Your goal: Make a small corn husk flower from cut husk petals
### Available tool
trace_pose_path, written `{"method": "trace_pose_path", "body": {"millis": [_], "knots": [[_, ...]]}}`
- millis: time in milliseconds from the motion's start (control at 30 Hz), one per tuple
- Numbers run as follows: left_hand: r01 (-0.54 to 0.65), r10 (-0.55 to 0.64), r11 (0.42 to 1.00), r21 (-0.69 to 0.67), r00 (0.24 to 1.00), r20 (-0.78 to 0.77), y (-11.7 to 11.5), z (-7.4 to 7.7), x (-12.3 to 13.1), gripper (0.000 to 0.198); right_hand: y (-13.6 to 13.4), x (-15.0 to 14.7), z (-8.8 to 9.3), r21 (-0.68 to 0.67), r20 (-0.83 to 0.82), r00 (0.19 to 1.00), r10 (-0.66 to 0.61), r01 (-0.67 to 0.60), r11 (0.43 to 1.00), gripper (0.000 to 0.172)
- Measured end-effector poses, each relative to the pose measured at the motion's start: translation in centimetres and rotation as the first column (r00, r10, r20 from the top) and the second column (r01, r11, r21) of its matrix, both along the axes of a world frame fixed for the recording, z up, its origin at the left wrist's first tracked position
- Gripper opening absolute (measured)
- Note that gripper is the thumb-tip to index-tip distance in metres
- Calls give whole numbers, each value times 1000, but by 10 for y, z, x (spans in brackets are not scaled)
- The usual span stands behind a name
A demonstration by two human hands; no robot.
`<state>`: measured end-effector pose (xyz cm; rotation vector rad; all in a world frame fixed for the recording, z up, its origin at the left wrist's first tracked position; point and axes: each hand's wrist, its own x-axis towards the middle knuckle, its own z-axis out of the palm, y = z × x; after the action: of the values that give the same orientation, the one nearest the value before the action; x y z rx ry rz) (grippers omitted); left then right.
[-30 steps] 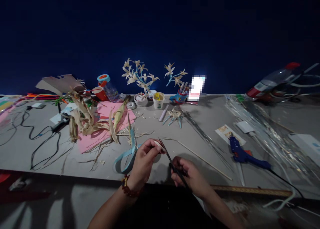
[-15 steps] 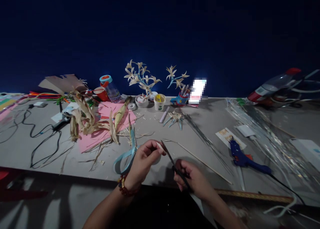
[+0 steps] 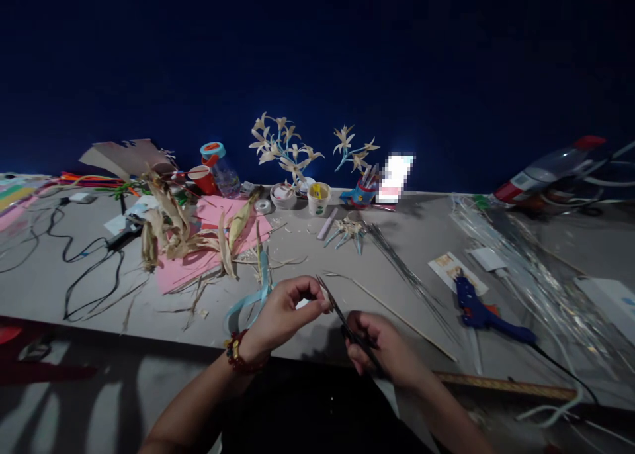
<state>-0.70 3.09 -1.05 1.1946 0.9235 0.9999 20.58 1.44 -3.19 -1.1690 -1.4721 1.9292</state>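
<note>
My right hand (image 3: 377, 345) grips dark scissors (image 3: 338, 310) by the handles, the blades pointing up and to the left. Their tips lie right beside the fingertips of my left hand (image 3: 295, 308). Thumb and forefinger of that hand pinch a small pale piece, seemingly corn husk (image 3: 327, 298), mostly hidden by the fingers. Behind my left wrist a loop of light blue ribbon (image 3: 242, 303) rests on the table. Dried corn husks (image 3: 171, 232) are heaped on pink paper (image 3: 171, 275) farther left.
Husk flowers on blue stems (image 3: 285, 151) stand at the back near a white cup (image 3: 318, 206). Small flower pieces (image 3: 347, 232) and wires (image 3: 404, 269) lie mid-table. A blue glue gun (image 3: 489, 318) with its cord is at right, beyond a thin stalk (image 3: 397, 315).
My left hand has shifted slightly, and less of the pale piece shows between its fingers. The scissors stay beside it, their blades a little more apart at the tips. The view has tilted slightly.
</note>
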Motion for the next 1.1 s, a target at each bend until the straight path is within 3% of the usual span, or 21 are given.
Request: {"method": "trace_pose_path", "body": {"millis": [600, 700, 900, 1100], "knots": [[28, -28, 1000, -11, 1000, -6, 1, 3, -1, 20, -3, 2, -10, 2, 41, 998, -39, 39, 999, 45], [44, -44, 999, -19, 999, -9, 1, 5, -2, 20, 0, 3, -11, 18, 37, 995, -91, 90, 996, 44], [161, -159, 987, 20, 983, -92, 3, 8, -3, 14, 18, -9, 8, 159, -109, 952, -285, 299, 941, 39], [230, -190, 968, 102, 933, -307, 6, 14, -2, 9, 30, -24, 16, 137, -239, 938, -252, 290, 947, 41]]}}
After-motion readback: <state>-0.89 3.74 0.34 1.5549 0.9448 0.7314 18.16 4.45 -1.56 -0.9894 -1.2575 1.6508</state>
